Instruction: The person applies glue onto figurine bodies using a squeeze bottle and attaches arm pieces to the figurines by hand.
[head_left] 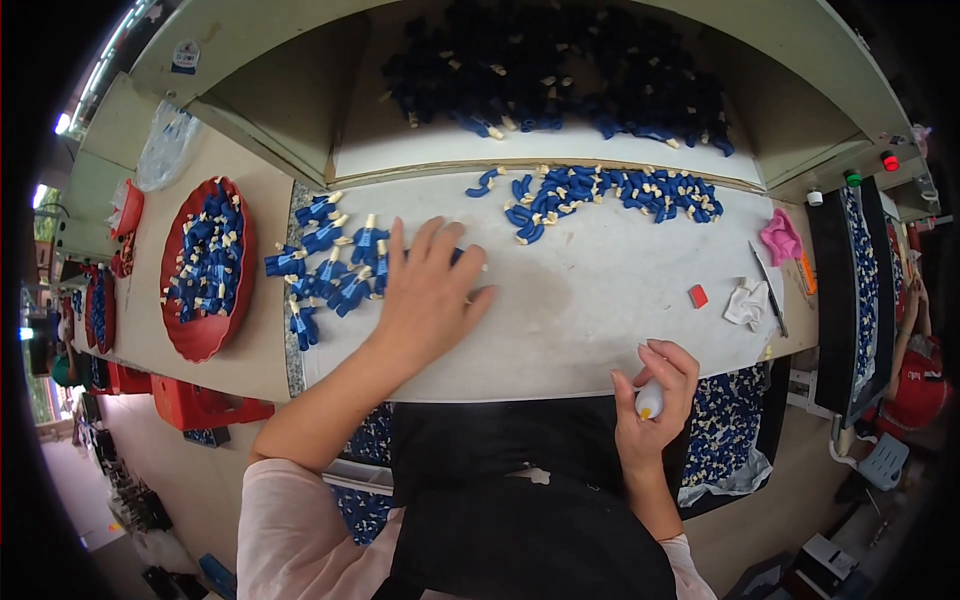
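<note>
My left hand [428,295] lies palm down on the white work surface [560,330], fingers spread. It rests beside a cluster of small blue figure-body pieces [325,265] with cream tips. A bit of blue shows past its fingers; what lies beneath the palm is hidden. At the front edge, my right hand [655,410] is closed around a small white squeeze bottle [650,398], its yellow tip pointing toward me. Beyond both hands, curved blue arm-like pieces [570,190] with cream ends form a loose pile along the back.
A red scalloped tray [245,270] of blue pieces stands at left. On the right lie a small red block [699,297], a crumpled white cloth [747,303], a thin dark tool [769,290] and a pink object [781,237]. A hooded shelf [560,155] holds a dark heap of pieces.
</note>
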Demonstrator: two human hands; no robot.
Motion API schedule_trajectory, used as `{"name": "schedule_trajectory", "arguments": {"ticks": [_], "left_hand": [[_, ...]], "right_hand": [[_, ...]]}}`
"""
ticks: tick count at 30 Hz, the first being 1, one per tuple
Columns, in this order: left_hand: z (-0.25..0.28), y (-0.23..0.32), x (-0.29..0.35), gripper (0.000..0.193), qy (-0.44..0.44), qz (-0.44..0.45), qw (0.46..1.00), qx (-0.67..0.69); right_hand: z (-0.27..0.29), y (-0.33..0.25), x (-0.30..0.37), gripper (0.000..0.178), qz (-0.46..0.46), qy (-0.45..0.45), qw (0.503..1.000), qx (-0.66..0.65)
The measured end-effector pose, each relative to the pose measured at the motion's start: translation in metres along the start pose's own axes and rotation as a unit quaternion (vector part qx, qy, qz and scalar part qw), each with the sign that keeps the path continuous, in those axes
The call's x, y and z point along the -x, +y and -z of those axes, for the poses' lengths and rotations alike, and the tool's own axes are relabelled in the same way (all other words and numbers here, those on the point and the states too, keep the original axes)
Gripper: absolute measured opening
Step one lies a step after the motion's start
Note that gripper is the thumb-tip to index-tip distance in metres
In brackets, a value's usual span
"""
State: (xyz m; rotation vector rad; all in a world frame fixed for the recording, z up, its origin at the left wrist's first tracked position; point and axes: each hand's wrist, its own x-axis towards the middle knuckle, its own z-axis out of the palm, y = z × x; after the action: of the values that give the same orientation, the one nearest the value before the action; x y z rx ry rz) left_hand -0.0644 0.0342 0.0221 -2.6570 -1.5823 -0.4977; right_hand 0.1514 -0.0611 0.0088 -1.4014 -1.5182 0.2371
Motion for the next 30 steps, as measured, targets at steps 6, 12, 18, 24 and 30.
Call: {"name": "schedule_trajectory", "arguments": {"ticks": [6, 12, 18, 24, 30], "left_hand": [[-0.001, -0.034, -0.011, 0.040, 0.025, 0.111, 0.990, -0.085], [0.008, -0.018, -0.069, 0.035, 0.118, -0.016, 0.992, -0.034], [-0.038, -0.008, -0.174, 0.038, 0.162, -0.096, 0.982, -0.026], [-0.060, -0.043, -0.200, 0.037, 0.199, 0.015, 0.979, -0.052], [-0.058, -0.053, -0.202, 0.028, 0.113, -0.027, 0.993, 0.039]], "right_hand": [[0.003, 0.006, -0.003, 0.031, -0.011, -0.012, 0.999, -0.028], [0.009, 0.011, -0.005, 0.044, -0.047, -0.037, 0.998, -0.021], [0.007, 0.007, -0.002, 0.056, -0.110, -0.045, 0.990, -0.075], [0.016, 0.017, -0.001, 0.055, -0.115, -0.039, 0.989, -0.084], [0.015, 0.018, -0.002, 0.054, -0.125, -0.044, 0.985, -0.106]]}}
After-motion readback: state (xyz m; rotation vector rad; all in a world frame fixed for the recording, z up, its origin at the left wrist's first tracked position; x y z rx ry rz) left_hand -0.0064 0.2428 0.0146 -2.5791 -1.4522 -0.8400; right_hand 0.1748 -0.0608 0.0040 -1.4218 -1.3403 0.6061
